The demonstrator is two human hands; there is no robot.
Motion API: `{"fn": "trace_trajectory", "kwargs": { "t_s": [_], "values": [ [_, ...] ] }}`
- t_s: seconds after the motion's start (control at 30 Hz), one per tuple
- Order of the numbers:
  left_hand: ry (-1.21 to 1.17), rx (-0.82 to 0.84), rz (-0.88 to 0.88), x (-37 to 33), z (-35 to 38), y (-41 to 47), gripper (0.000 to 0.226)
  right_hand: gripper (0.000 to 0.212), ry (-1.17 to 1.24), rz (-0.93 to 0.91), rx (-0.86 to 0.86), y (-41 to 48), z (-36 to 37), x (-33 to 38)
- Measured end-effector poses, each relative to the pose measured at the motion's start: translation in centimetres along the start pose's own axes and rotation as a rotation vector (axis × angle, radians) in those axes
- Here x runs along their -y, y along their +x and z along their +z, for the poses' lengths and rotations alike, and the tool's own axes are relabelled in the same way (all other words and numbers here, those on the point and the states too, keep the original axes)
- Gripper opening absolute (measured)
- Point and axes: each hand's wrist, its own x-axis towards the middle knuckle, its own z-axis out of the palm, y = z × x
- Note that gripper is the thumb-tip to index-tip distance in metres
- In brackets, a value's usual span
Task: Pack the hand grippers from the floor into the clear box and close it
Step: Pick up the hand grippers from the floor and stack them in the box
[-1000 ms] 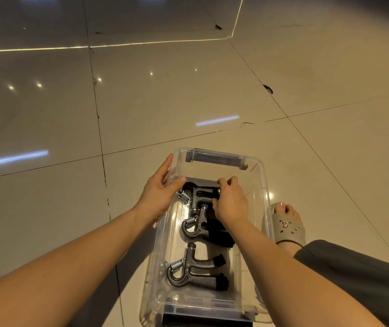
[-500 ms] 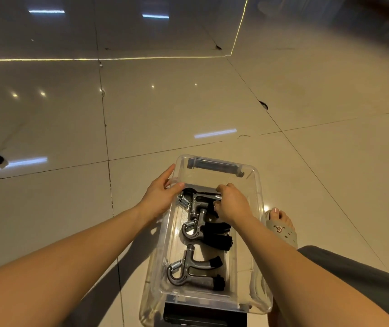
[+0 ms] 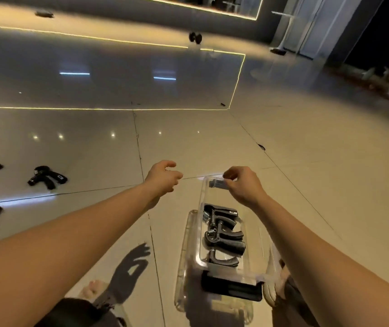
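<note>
— Hands first. What do we log?

— Our left hand [image 3: 162,177] has come off the left rim of the clear box [image 3: 201,223]. It now hangs over the floor [image 3: 94,149] to the left of the box, fingers loosely curled, holding nothing.

— And the other?

— Our right hand [image 3: 243,185] has come up off the packed hand grippers [image 3: 224,234] to the box's far end, by the dark latch [image 3: 217,184]. Whether it grips there, we cannot tell.

— View?

— We have raised our head. The box has dropped from mid-frame to the lower right. Loose hand grippers [image 3: 47,177] have come into sight at the left edge.
</note>
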Motion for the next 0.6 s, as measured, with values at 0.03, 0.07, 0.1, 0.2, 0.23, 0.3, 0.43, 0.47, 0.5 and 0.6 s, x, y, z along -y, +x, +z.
{"fn": "trace_trajectory", "kwargs": {
  "t_s": [0.03, 0.07, 0.1, 0.2, 0.23, 0.3, 0.43, 0.47, 0.5, 0.6],
  "values": [
    [-0.002, 0.003, 0.011, -1.0, -1.4, -1.2, 0.046, 0.022, -0.001, -0.033, 0.006, -0.8, -0.6, 2.0],
    [0.004, 0.004, 0.028, -1.9, -2.9, -2.3, 0.045, 0.022, -0.006, -0.069, 0.017, -1.4, -1.0, 4.1],
    [0.026, 0.007, 0.054, -2.7, -4.4, -3.4, 0.044, 0.021, -0.006, -0.102, 0.023, -1.9, -1.4, 6.0],
    [0.113, 0.001, 0.099, -4.2, -9.5, -6.3, 0.035, 0.018, 0.027, -0.182, 0.039, -3.2, -1.3, 11.4],
    [0.135, -0.007, 0.094, -4.3, -11.3, -7.2, 0.027, 0.017, 0.039, -0.21, 0.044, -3.7, -0.8, 13.0],
    [0.181, -0.034, 0.068, -4.2, -15.0, -9.2, 0.007, 0.018, 0.068, -0.263, 0.068, -5.1, 0.9, 15.8],
    [0.293, -0.085, 0.026, -2.9, -21.9, -12.6, 0.007, 0.024, 0.151, -0.323, 0.145, -8.0, 5.6, 20.3],
    [0.312, -0.088, 0.011, -2.4, -23.6, -13.4, 0.009, 0.024, 0.167, -0.338, 0.16, -8.6, 6.8, 21.2],
    [0.343, -0.093, 0.003, -2.0, -25.3, -14.2, 0.011, 0.024, 0.179, -0.357, 0.174, -9.0, 8.1, 22.2],
    [0.465, -0.12, -0.018, -0.7, -30.7, -15.9, 0.019, 0.022, 0.201, -0.4, 0.223, -9.8, 11.8, 25.1]
  ]
}}
